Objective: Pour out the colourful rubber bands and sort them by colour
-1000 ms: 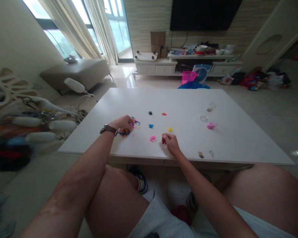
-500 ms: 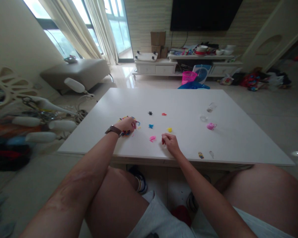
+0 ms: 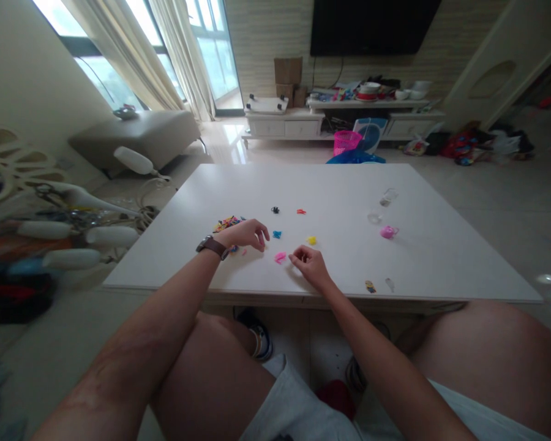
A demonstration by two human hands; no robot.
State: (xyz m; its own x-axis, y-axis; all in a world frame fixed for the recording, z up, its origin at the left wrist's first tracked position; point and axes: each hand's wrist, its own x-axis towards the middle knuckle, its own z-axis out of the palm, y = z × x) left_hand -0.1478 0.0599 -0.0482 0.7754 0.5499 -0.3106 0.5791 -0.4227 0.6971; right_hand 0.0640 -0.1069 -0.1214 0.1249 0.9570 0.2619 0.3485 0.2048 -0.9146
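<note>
My left hand (image 3: 248, 234), with a brown-strapped watch on its wrist, hovers over the table just left of the small blue pile (image 3: 277, 234). Its fingers are bent together in a pinch, and what they hold is too small to make out. Behind and partly under that wrist lies a heap of mixed coloured small pieces (image 3: 227, 223). My right hand (image 3: 307, 260) is closed, its fingertips beside the small pink pile (image 3: 280, 258); anything between them is hidden. A yellow pile (image 3: 311, 240), a red pile (image 3: 301, 211) and a black pile (image 3: 275, 210) lie farther off.
On the right of the white table (image 3: 441, 257) are a pink rounded container (image 3: 388, 232), a clear ring-shaped piece (image 3: 374, 218) and a clear container (image 3: 388, 196). A yellow figure piece (image 3: 370, 286) lies near the front edge. A white lamp-like fixture (image 3: 112, 236) stands left.
My left hand has moved right, away from the mixed heap toward the blue and pink piles. My right hand has shifted slightly left, up to the pink pile.
</note>
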